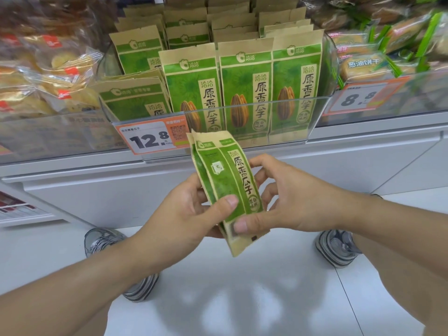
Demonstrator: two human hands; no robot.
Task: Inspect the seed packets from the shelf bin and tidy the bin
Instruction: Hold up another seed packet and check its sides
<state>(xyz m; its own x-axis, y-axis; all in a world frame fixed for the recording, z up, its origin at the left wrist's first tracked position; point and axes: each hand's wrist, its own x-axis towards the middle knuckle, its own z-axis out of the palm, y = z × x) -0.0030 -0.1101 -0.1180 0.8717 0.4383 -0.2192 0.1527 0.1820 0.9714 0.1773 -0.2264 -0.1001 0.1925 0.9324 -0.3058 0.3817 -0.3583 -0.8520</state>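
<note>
Head view: the left hand [194, 212] and right hand [286, 200] both pinch one seed packet [226, 187] below the clear bin [322, 112]. This seems the inspecting step; next it should return upright among the packets.

Packet [228, 187] in my grip: green panel, kraft-tan borders, dark lettering. Price tag [151, 138]: orange frame, white field, black numerals.
</note>
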